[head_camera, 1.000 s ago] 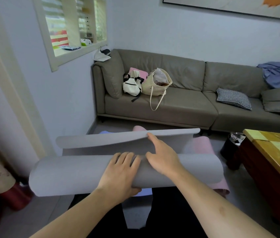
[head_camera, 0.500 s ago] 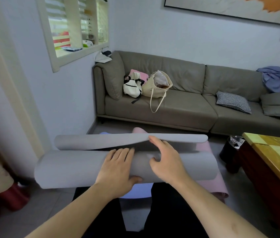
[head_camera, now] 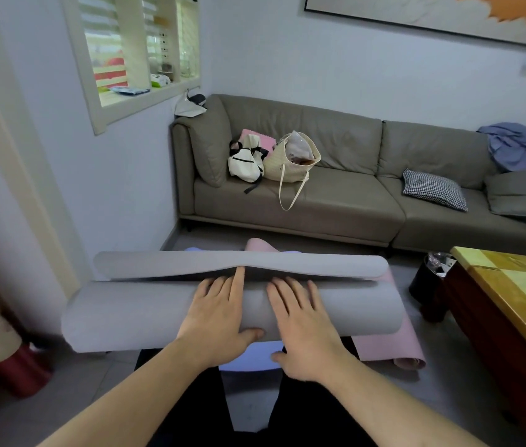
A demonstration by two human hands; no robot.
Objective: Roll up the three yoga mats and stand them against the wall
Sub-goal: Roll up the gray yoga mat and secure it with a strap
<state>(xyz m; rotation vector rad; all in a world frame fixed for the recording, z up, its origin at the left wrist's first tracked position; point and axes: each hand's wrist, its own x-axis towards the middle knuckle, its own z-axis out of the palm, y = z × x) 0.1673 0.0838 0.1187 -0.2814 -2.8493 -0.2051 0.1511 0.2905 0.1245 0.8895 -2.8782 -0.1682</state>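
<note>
A grey yoga mat (head_camera: 132, 314) is almost fully rolled and held level in front of me, its last loose flap curving over the far side of the roll. My left hand (head_camera: 223, 314) and my right hand (head_camera: 303, 324) grip the middle of the roll side by side, fingers over the top, thumbs underneath. Below it a pink mat (head_camera: 387, 343) lies flat on the floor, with its near end curled. A lavender-blue mat (head_camera: 248, 362) lies partly hidden beneath the grey roll and my arms.
A grey sofa (head_camera: 351, 201) with bags, a checked cushion and clothes lines the far wall. A wooden table (head_camera: 513, 298) stands at the right, a black bin (head_camera: 429, 279) beside it. The left wall (head_camera: 119, 188) has a window. A red-based object (head_camera: 19, 369) stands at lower left.
The loose flap has grown shorter as the roll took it in. My right hand came off the flap's edge and now lies on the roll beside my left hand.
</note>
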